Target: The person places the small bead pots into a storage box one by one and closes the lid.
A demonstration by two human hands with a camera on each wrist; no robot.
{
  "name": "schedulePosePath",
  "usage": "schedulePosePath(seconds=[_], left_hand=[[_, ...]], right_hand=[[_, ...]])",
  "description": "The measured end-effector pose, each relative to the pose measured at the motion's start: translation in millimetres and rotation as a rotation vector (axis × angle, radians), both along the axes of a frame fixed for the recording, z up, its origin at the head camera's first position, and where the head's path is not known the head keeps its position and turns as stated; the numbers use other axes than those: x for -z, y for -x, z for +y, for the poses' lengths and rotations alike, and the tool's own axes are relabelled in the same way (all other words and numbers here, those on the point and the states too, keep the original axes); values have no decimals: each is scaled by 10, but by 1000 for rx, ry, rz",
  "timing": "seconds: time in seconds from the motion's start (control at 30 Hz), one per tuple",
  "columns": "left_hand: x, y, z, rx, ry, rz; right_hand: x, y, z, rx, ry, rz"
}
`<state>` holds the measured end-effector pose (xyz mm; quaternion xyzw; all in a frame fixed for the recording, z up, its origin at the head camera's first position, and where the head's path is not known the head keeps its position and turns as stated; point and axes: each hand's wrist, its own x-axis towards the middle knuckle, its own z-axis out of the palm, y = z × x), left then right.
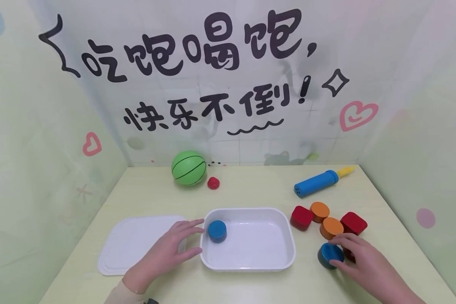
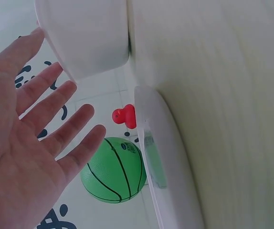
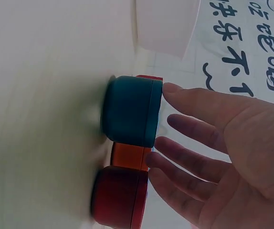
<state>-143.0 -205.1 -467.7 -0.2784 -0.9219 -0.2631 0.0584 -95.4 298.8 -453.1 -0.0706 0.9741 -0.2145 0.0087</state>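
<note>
My left hand (image 1: 175, 243), fingers spread, is at the left wall of a white box (image 1: 248, 267); its fingertips are right by the rim, with nothing in the palm. A round blue tin (image 1: 217, 231) sits inside the box at its left end. On the right, my right hand (image 1: 365, 257) hovers over a second blue tin (image 3: 130, 110). Its thumb and fingertips are at the edge of that tin's lid, the fingers loosely bent. Beside this tin stand orange tins (image 1: 332, 228) and red tins (image 1: 302, 218), one red tin partly hidden under the hand.
A white lid (image 1: 137, 242) lies flat left of the box, close to my left forearm. Toward the back are a green ball (image 1: 188, 168), a small red toy (image 1: 213, 183) and a blue hand pump (image 1: 315, 183) with a yellow nozzle. Printed curtains enclose the table.
</note>
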Motion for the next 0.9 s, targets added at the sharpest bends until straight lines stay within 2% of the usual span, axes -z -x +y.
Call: schedulePosePath(seconds=[0.17, 0.4, 0.67, 0.9], left_hand=[[9, -4, -2, 1, -3, 9], [15, 4, -5, -3, 3, -17], [24, 8, -10, -5, 7, -21], [31, 10, -12, -6, 5, -24]], right_hand=[[-4, 32, -1, -18, 9, -41], [2, 60, -2, -6, 4, -106], [24, 46, 9, -21, 1, -88], [-24, 34, -19, -28, 21, -55]])
